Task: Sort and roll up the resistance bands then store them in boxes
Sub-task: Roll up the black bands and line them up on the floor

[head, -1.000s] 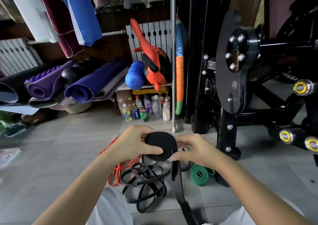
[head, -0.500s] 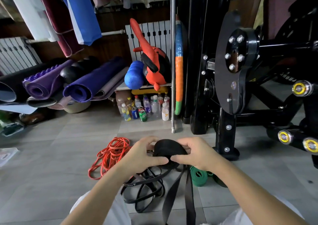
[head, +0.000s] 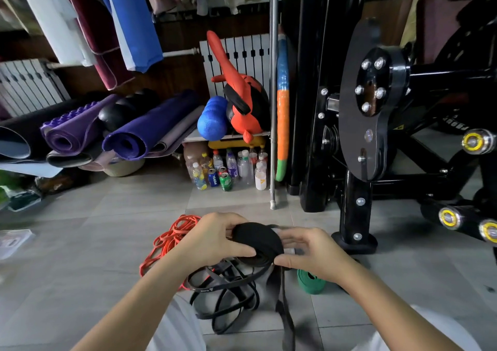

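grey floor tiles (head: pixel 80 256) run back to a cluttered wall, where rolled mats (head: pixel 145 133) lie stacked on the left, a blue roller (head: pixel 212 119) and a red bag (head: pixel 242 95) sit on a low shelf (head: pixel 193 135), and bottles and cans (head: pixel 228 170) stand crowded under it. a metal pole (head: pixel 273 95) stands upright just right of them, and a black machine (head: pixel 376 108) fills the right side. near the bottom middle both hands hold a black roll (head: pixel 255 239) of band above the floor. the left hand (head: pixel 215 240) grips it from the left, fingers curled over the top and thumb pressed along the near side. the right hand (head: pixel 312 256) pinches its right edge, thumb at the lower rim and fingers spread behind. the roll's outer turns look loose at the lower edge, and its tail (head: pixel 285 310) hangs from the right side straight down and out of the bottom of the view. under the hands a tangle of thin black bands (head: pixel 223 297) lies on the tiles, touching a heap of red bands (head: pixel 172 237) to its left. a green roll (head: pixel 309 283) lies on the floor just below the right wrist, partly hidden by it. white cloth (head: pixel 177 329) shows at the bottom edge on either side of the tail
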Demonstrator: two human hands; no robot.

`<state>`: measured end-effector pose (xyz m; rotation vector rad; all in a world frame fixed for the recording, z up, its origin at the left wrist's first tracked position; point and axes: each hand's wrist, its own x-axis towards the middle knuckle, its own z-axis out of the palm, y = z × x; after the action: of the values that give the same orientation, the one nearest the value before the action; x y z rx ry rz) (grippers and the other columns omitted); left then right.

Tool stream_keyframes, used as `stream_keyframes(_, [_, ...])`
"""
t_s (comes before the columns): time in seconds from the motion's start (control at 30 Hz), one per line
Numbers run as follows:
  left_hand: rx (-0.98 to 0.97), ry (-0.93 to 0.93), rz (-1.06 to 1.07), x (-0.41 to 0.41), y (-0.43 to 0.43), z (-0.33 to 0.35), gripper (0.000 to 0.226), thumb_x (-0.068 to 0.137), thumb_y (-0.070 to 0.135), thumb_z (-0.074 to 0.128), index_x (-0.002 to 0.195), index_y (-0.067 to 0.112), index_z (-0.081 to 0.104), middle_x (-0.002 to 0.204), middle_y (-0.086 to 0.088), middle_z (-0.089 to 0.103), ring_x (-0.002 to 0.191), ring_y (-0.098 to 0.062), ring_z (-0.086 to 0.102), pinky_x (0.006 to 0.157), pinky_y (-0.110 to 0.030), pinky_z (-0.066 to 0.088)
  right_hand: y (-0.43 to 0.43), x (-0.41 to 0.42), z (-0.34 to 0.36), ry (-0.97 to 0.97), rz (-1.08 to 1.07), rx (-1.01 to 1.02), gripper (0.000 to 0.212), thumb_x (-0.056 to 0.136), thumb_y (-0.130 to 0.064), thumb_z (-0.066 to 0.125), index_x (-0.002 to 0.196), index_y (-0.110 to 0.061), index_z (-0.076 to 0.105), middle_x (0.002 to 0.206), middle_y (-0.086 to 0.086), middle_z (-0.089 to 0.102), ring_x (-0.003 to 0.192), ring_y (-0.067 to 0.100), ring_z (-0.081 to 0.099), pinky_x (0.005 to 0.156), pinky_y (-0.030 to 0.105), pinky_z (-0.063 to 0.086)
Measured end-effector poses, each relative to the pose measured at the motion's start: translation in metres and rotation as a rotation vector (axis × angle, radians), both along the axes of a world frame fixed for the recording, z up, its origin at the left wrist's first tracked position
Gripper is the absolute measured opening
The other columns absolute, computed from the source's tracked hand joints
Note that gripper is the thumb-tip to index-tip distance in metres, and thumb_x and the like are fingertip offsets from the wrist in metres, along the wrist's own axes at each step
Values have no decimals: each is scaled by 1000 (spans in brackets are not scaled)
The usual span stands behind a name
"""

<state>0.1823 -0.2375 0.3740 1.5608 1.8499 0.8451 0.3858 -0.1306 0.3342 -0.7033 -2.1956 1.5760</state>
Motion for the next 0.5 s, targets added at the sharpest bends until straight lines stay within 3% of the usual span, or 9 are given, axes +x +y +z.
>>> stream_keyframes(0.17, [54, -204, 34, -1, -5, -2, 37, 65, 11, 83, 94, 31, 70, 96, 10, 73, 91, -8, 69, 77, -18, 53, -2, -3, -2, 64, 42, -4, 49, 73, -10, 80, 111, -34, 61, 109, -17, 69, 107, -2, 61, 92, 12, 44])
stream_keyframes(0.27, [108, -345, 78, 3, -6, -5, 36, 69, 7, 81, 94, 31, 72, 97, 3, 74, 93, -15, 70, 78, -24, 55, -3, -9, -5, 169, 6, -101, 46, 74, -3, 77, 108, -30, 61, 103, -19, 71, 103, 2, 64, 86, 13, 47])
stream_keyframes(0.4, [85, -538, 246, 21, -12, -21, 37, 74, 4, 76, 107, 15, 66, 101, -8, 73, 96, -29, 69, 86, -52, 54, 1, -10, -6, 218, -105, -189, 39, 73, 4, 74, 101, -23, 68, 98, -2, 74, 95, 17, 70, 81, 24, 54])
stream_keyframes(0.43, [59, -520, 240, 23, -13, -23, 37, 74, 3, 76, 109, 12, 64, 101, -8, 73, 96, -28, 69, 87, -54, 53, 3, -8, -5, 182, -86, -168, 39, 73, 3, 76, 102, -21, 68, 99, 0, 74, 96, 19, 70, 83, 26, 54])
stream_keyframes(0.5, [-21, -283, 129, 20, -10, -17, 40, 75, 12, 78, 111, 14, 62, 103, -2, 71, 98, -19, 67, 91, -46, 53, 6, -4, -1, 72, -20, -95, 40, 72, -2, 79, 107, -17, 68, 100, 2, 74, 96, 18, 69, 87, 32, 55])
